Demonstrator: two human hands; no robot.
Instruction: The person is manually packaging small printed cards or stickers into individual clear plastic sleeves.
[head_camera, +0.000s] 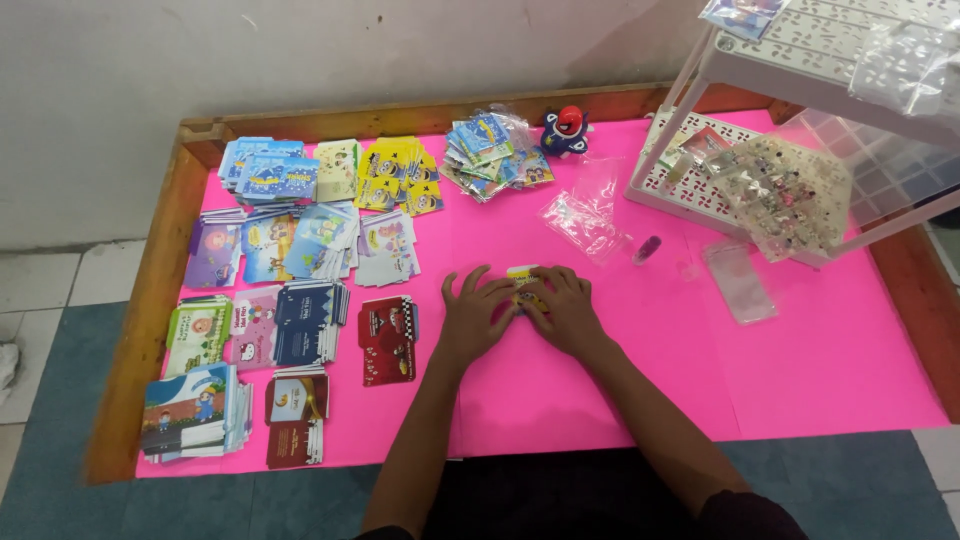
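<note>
Card stacks (290, 300) (left), plastic bags (585, 215) beyond.

My low wooden-rimmed desk (160, 270), covered in bright pink paper, carries stacks of small printed cardboard packets (290, 260) at left, a pile of clear plastic sachets (580, 215) mid-back, a blue and red toy figure (566, 130), and a white perforated plastic rack (690, 190) at right.

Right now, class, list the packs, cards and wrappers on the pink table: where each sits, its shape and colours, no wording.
Small yellow card: centre, under both hands, left hand, right hand.
Red-black card stack: left of the hands, rectangular.
Yellow card stacks: far left-centre.
Blue card stacks: far left corner.
Clear plastic bags: beyond the hands, crinkled.
Empty clear sleeve: right, flat.
</note>
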